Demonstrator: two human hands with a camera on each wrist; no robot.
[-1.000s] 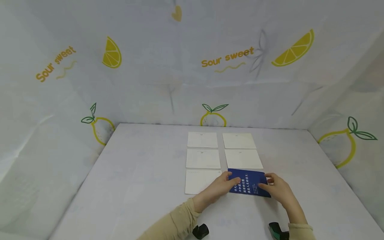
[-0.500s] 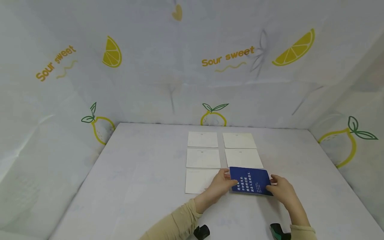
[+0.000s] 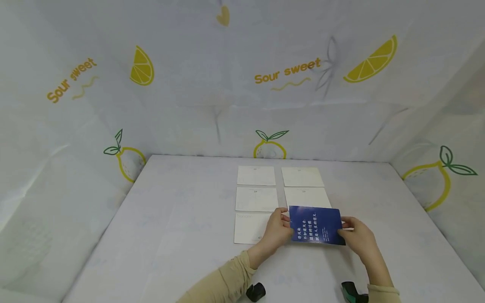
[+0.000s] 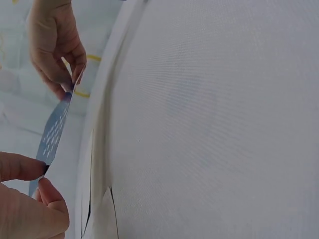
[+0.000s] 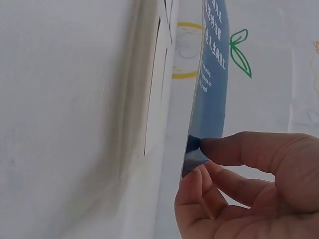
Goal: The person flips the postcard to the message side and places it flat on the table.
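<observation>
A blue card (image 3: 316, 225) with white vertical writing is held up between both hands, above the white table. My left hand (image 3: 278, 230) pinches its left edge between thumb and fingers. At the opposite edge, my right hand (image 3: 360, 237) pinches the card the same way, thumb on the printed face. The right wrist view shows the card's lower corner (image 5: 197, 162) bent a little under the thumb. In the left wrist view the card (image 4: 55, 132) stands tilted, away from the tabletop. Its lower left neighbour, a white card (image 3: 248, 229), is partly covered by my left hand.
Behind the blue card lie several white cards in two columns, among them one at the back left (image 3: 255, 176) and one at the back right (image 3: 303, 177). Two black objects (image 3: 256, 292) rest near the front edge. A lemon-print sheet (image 3: 189, 84) surrounds the table (image 3: 170, 219).
Both hands have raised the blue card and tilted its face up toward the head camera. It overlaps the white card behind it more. My right thumb has slid out to the card's edge.
</observation>
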